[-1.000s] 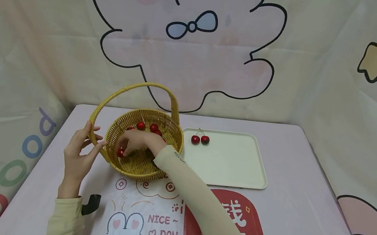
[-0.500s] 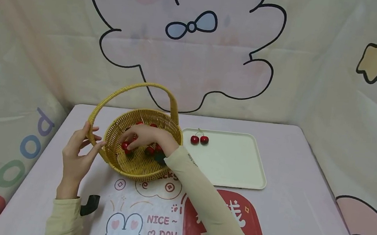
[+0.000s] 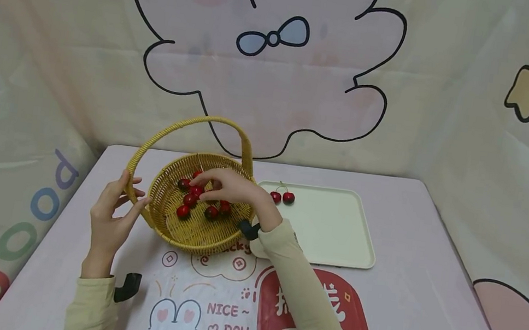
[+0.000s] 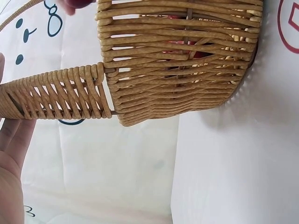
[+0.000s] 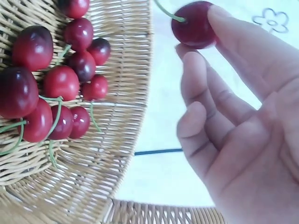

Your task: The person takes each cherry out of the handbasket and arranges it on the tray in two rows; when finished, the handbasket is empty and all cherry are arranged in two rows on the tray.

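Observation:
A yellow woven basket (image 3: 196,240) stands on the table, its tall handle (image 3: 190,123) arching over it. My left hand (image 3: 109,217) grips the lower left end of that handle between thumb and fingers. Several dark red cherries (image 3: 189,200) lie inside the basket, some with green stems showing in the right wrist view. Above the basket is my right hand (image 3: 237,188). Between its thumb and fingers it pinches a cherry (image 5: 194,25) with a green stem, raised clear of the others; the head view hides this cherry behind the hand.
Right beside the basket lies a cream rectangular tray (image 3: 325,233), with two stemmed cherries (image 3: 288,197) near its back left corner. A printed mat (image 3: 225,320) covers the table's front. Fabric walls (image 3: 451,100) close in the back and sides.
My right hand has come up from among the cherries and moved right and back over the basket, a cherry now in its pinch. My left hand has kept its grip on the handle.

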Demonstrator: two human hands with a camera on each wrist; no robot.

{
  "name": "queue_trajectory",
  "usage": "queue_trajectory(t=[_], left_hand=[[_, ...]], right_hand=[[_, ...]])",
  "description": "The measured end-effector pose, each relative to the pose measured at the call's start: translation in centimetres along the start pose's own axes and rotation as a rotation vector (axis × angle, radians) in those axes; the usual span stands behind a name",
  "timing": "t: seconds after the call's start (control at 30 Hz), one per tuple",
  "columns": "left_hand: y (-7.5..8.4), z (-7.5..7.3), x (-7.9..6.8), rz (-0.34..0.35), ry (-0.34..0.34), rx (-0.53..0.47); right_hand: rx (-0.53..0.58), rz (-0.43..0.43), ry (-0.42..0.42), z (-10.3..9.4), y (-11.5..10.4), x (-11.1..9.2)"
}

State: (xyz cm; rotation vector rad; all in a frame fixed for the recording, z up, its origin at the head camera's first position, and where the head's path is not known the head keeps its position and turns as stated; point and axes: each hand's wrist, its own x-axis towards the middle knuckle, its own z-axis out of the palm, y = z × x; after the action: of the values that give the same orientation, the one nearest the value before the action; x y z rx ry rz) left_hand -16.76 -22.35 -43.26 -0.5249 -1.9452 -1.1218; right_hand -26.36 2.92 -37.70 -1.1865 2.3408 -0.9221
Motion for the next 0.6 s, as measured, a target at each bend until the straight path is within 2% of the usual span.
queue_trajectory(t=[0.17, 0.27, 0.6], left_hand=[[0.1, 0.0, 0.0, 0.001, -0.005, 0.002], [0.1, -0.1, 0.0, -0.002, -0.008, 0.004], [0.0, 0.0, 0.0, 0.001, -0.006, -0.008]], right_hand=[[0.063, -0.046, 0.125, -0.6, -0.2, -1.6], [0.098, -0.044, 0.192, -0.8, -0.4, -2.7], [0.098, -0.055, 0.35, -1.6, -0.2, -4.8]])
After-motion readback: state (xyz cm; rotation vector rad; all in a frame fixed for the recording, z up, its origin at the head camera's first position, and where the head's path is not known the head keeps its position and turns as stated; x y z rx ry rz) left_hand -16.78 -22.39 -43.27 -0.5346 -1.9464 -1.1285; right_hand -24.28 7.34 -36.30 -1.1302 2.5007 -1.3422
